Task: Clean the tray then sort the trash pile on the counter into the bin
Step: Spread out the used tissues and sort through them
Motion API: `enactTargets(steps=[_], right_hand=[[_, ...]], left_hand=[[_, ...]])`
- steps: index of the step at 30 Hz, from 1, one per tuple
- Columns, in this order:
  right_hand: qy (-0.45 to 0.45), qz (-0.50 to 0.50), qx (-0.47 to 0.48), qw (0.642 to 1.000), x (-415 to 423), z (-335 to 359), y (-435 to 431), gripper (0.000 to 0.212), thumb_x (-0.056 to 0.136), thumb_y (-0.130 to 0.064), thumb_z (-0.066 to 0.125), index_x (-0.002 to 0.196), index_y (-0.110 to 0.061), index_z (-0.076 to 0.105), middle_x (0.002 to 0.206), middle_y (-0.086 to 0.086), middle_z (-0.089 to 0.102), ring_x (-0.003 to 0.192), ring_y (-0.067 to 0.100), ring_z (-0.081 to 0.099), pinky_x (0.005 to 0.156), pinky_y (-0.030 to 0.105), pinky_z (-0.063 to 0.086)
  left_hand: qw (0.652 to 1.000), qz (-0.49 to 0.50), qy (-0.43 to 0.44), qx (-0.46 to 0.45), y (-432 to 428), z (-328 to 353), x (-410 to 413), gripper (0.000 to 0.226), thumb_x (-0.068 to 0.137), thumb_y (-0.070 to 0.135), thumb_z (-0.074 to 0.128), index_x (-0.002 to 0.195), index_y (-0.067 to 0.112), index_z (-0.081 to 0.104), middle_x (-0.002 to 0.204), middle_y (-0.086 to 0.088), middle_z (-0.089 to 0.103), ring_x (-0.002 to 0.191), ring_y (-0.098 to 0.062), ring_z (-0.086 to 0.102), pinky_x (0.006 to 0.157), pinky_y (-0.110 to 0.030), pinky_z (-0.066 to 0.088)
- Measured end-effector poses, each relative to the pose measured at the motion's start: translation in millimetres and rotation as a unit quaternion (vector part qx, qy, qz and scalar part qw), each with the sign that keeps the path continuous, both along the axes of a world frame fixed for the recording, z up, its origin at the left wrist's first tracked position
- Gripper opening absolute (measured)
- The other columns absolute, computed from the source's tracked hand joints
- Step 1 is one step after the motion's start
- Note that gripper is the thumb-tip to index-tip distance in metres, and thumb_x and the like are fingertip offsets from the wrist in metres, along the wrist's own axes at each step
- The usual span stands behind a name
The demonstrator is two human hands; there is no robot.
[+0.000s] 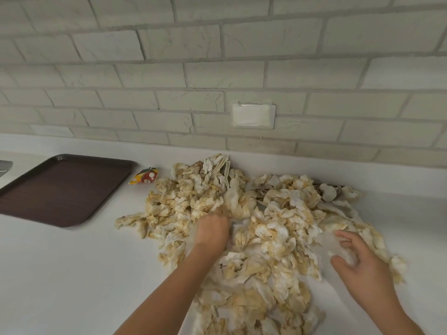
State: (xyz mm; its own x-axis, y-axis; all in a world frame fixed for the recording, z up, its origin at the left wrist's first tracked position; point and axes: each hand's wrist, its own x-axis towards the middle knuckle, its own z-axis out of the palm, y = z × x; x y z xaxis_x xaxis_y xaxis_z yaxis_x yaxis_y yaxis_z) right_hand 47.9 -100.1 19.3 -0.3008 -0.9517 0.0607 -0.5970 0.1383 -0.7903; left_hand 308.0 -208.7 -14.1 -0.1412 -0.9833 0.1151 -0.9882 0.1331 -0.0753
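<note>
A pale brick wall [193, 56] stands behind the white counter [72, 274]. The trash pile [278, 228], made of crumpled and yellow-stained paper napkins, lies on the counter from the wall to the near edge. A dark brown tray [63, 189] lies to the left, apart from the pile. The left hand [212, 232] is in the middle of the pile, its fingers curled around a bunch of napkins. The right hand [358, 259] is over the right side of the pile, its fingers spread and loose. A small colourful wrapper [144, 176] lies between tray and pile.
</note>
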Motion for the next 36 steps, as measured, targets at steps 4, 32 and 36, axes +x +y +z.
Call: enactTargets(steps=[4, 32, 36], right_hand=[[-0.025, 0.031, 0.003, 0.999, 12, 5, 3, 0.067, 0.082, -0.002, 0.064, 0.090, -0.067, 0.050, 0.108, -0.008, 0.060, 0.100, 0.009, 0.050, 0.080, 0.023, 0.037], [0.347, 0.035, 0.153, 0.925, 4, -13, -98, 0.032, 0.085, -0.041, 0.057, 0.112, -0.026, 0.064, 0.097, -0.001, 0.067, 0.081, 0.020, 0.060, 0.056, 0.024, 0.039], [0.164, -0.016, 0.097, 0.982, -24, 1, -84, 0.028, 0.085, -0.043, 0.060, 0.107, -0.026, 0.067, 0.097, 0.005, 0.068, 0.088, 0.028, 0.061, 0.066, 0.030, 0.041]], left_hand=[[0.976, 0.080, 0.202, -0.020, 4, 16, 20, 0.024, 0.094, 0.011, 0.044, 0.115, 0.010, 0.055, 0.094, -0.004, 0.060, 0.073, -0.018, 0.057, 0.053, -0.023, 0.039], [0.976, -0.057, 0.043, 0.206, 44, 32, -8, 0.049, 0.091, 0.055, 0.046, 0.134, 0.033, 0.047, 0.119, -0.001, 0.063, 0.107, -0.020, 0.059, 0.078, -0.029, 0.048], [0.965, -0.096, 0.023, 0.244, 34, 31, -8, 0.035, 0.093, 0.041, 0.048, 0.126, 0.035, 0.057, 0.122, 0.002, 0.061, 0.111, -0.020, 0.057, 0.082, -0.030, 0.048]])
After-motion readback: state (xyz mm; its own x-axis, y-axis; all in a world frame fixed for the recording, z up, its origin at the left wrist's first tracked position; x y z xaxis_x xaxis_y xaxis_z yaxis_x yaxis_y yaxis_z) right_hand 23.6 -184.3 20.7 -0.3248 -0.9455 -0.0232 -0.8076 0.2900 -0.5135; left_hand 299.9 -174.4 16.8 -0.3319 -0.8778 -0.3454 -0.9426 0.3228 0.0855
